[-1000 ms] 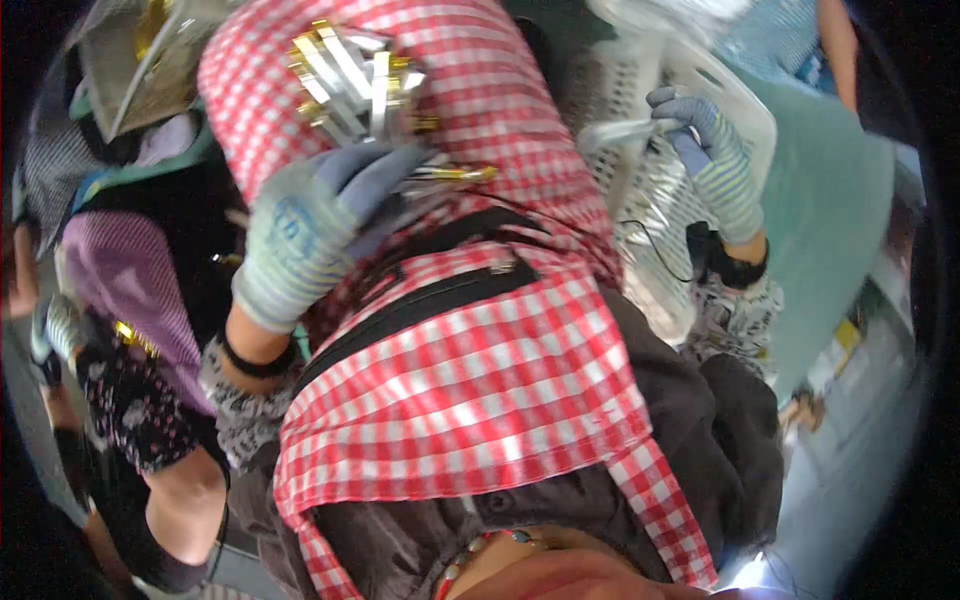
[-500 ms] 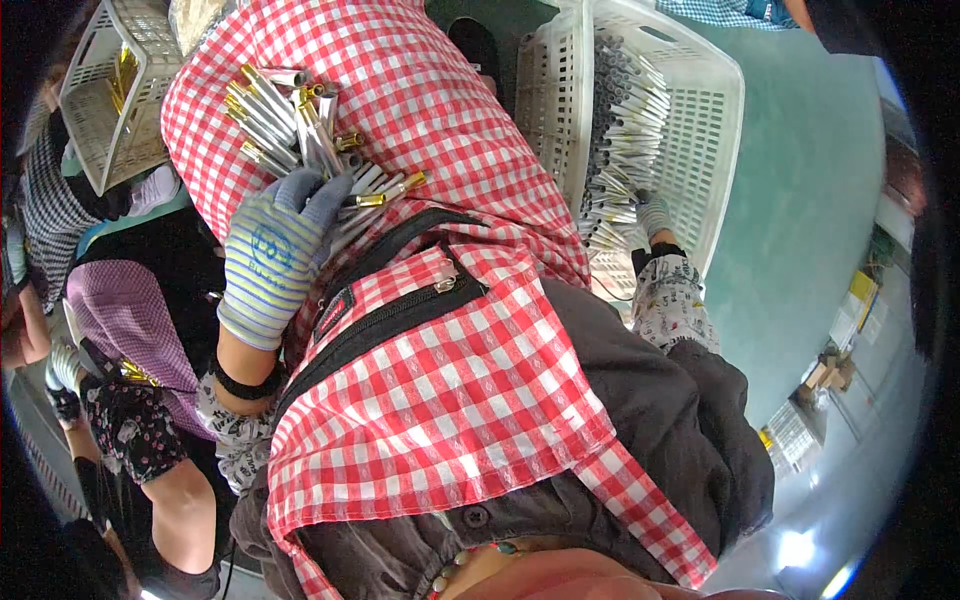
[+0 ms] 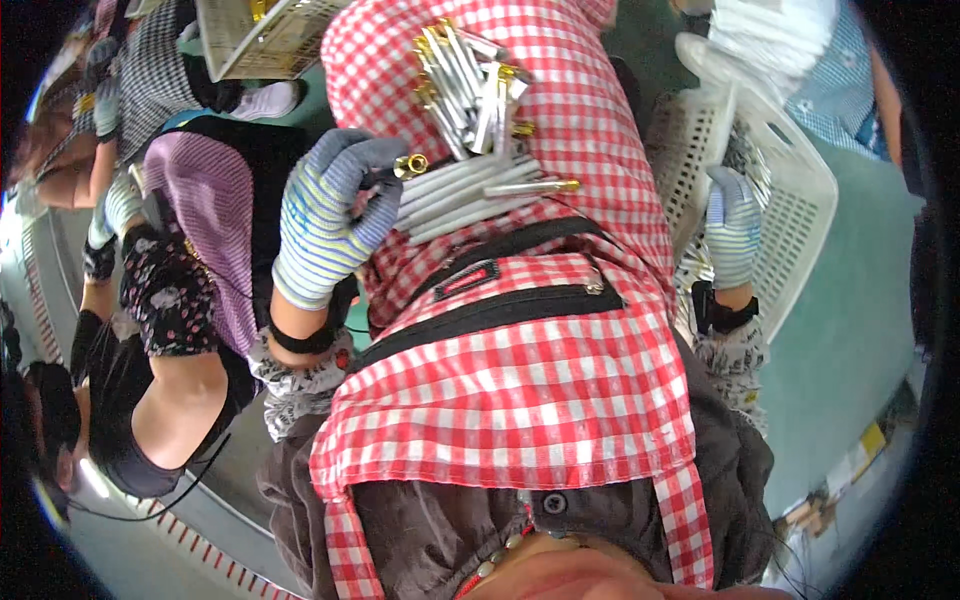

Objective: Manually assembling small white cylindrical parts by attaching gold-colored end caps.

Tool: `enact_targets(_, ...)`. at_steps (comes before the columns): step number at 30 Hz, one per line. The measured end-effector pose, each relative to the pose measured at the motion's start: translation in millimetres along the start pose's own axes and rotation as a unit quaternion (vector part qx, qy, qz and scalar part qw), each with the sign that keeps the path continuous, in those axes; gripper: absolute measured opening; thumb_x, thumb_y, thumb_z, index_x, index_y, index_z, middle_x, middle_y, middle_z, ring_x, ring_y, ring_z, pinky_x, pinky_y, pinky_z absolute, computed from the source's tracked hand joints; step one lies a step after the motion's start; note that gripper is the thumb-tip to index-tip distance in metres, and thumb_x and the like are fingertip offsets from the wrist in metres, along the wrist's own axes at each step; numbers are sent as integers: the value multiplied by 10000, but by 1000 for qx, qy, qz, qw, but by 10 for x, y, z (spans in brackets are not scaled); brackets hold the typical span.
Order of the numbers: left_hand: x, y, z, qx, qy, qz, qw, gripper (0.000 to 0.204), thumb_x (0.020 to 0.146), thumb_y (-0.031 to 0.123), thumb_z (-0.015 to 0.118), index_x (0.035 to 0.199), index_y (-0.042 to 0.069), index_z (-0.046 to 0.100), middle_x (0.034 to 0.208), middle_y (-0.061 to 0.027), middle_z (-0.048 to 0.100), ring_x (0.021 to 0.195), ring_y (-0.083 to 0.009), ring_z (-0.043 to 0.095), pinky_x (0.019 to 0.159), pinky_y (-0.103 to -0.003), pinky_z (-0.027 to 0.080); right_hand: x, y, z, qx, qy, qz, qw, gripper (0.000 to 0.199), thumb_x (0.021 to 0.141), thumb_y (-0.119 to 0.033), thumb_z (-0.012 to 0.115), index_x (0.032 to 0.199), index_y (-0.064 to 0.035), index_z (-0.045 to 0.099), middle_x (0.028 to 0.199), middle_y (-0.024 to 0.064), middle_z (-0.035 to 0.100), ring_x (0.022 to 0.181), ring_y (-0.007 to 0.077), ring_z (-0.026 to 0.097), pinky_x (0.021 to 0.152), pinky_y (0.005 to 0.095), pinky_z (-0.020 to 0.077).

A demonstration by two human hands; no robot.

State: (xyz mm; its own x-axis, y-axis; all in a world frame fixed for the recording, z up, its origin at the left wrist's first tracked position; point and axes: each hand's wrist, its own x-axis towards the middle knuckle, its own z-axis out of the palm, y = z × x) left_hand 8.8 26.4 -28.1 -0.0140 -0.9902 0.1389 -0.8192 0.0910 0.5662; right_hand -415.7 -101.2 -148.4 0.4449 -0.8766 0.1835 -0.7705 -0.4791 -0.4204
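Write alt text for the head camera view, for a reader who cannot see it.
A person in a red checked apron holds a row of white tubes with gold tips on the lap with the gloved left hand. More such tubes lie in a pile further up the apron. The gloved right hand rests at a white plastic basket, with another seated person on the left.

The single head camera looks steeply down along the person's own chest, very near the red checked apron (image 3: pixel 520 400) that fills the middle. Its fisheye lens bends the white basket (image 3: pixel 790 190) and neighbours toward a dark round rim.
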Motion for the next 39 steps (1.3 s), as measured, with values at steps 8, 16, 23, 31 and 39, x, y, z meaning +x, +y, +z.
enact_targets(8,-212,-138,46,-24,-24,68,997,322,716,222,710,993,66,651,884,-122,652,824,-326,635,710,-416,506,884,-2021,65,84,-208,-423,878,150,836,-153,574,954,-74,625,787,108,577,714,284,616,595,430,481)
enact_targets(16,-396,82,-41,-81,24,28,996,309,774,171,691,1058,58,643,922,-152,636,844,-356,637,731,-426,511,953,-2505,245,-86,-366,-422,825,217,901,-198,537,1064,-79,618,891,116,643,764,275,684,644,415,539)
enact_targets(23,-252,52,-46,-80,25,53,995,330,766,144,688,1084,82,623,975,-122,634,846,-330,635,723,-417,508,1024,-2412,150,-17,-388,-421,819,305,858,-239,625,1139,-123,635,911,112,628,830,291,649,712,421,523)
enact_targets(31,-304,37,-64,-118,57,-2,991,269,774,23,613,1042,24,618,882,-158,668,742,-357,648,670,-425,521,1115,-2192,-420,379,-271,-264,845,185,792,-73,706,955,-46,623,912,112,648,798,244,650,723,355,515)
enact_targets(39,-209,-25,-142,-72,21,17,997,285,813,107,662,1088,34,670,843,-143,685,740,-320,673,659,-391,516,1081,-1969,-376,719,-260,-8,645,275,982,-212,575,1040,46,651,1050,156,685,893,181,677,797,307,552)
